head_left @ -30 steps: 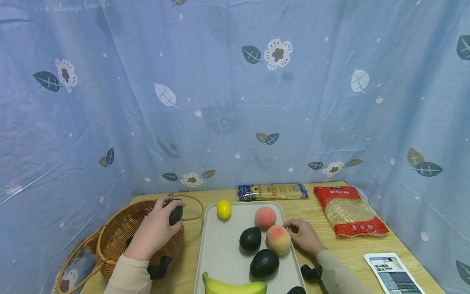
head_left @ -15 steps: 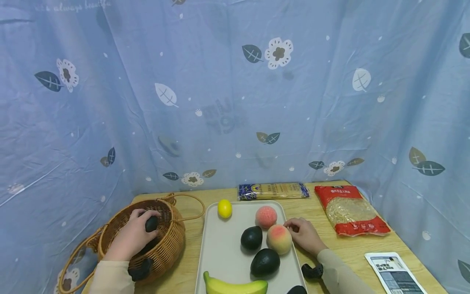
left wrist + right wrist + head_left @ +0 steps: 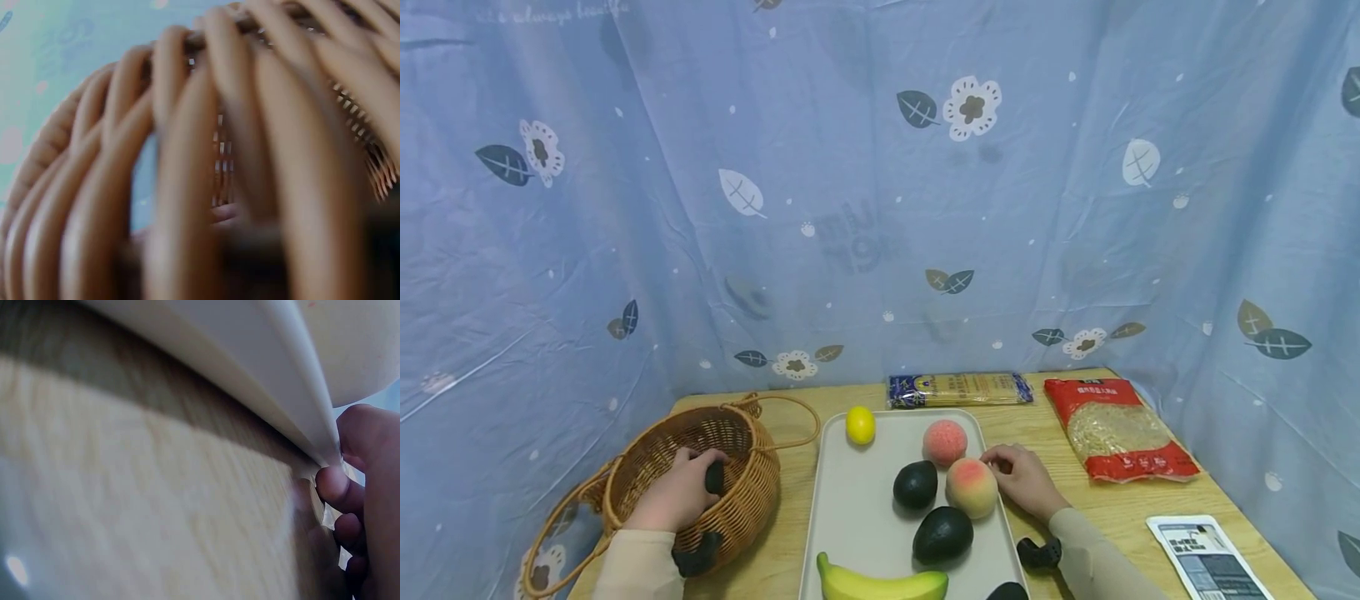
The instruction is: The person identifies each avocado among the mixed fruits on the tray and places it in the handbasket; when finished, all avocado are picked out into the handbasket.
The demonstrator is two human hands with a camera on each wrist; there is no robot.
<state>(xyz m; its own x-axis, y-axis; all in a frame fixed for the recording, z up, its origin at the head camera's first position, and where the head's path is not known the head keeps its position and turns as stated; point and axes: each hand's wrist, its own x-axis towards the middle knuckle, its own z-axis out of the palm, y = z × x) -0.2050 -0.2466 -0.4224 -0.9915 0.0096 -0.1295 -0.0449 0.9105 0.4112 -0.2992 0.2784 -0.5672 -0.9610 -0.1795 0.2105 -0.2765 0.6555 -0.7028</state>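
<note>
The avocado was within the mouth of the basket, near the wall facing the tray, clamped between the thumb and curled fingers of the left hand. I could not tell whether it touched the basket's bottom. In the left wrist view blurred wicker filled most of the frame, a sliver of finger showing through a gap. The right hand had a thumb and finger pinched on the tray's right rim, just beside the peach.

A strip of table ran between basket and tray, one basket handle looping across its far end almost to the tray. The other handle stuck out past the table's left edge.

The tray held a lemon in its far left corner and a banana across its near part. On its right half the peach, a pink fruit and two dark fruits sat in a cluster. Beyond the tray lay a pasta pack; farther right were a red bag and a pouch, cut off by the frame
</note>
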